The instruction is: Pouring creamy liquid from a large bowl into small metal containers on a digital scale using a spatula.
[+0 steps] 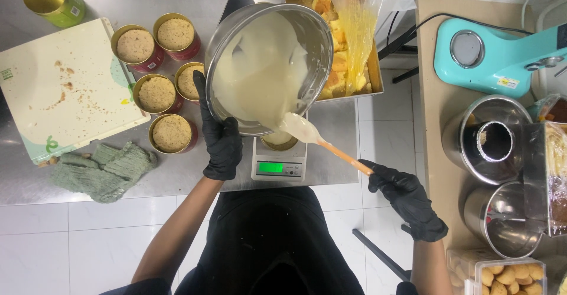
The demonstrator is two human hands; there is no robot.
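the steel surface (177,183) carries a scale (279,164) with a tin (280,141) on it. your left hand (220,138) has its grip closed over the near rim of the metal bowl (269,64), tilting it above that tin. your right hand (407,197) is wrapped around the spatula (322,143) handle's end, its cream-coated blade sitting at the bowl's lower lip, well left of the grip.
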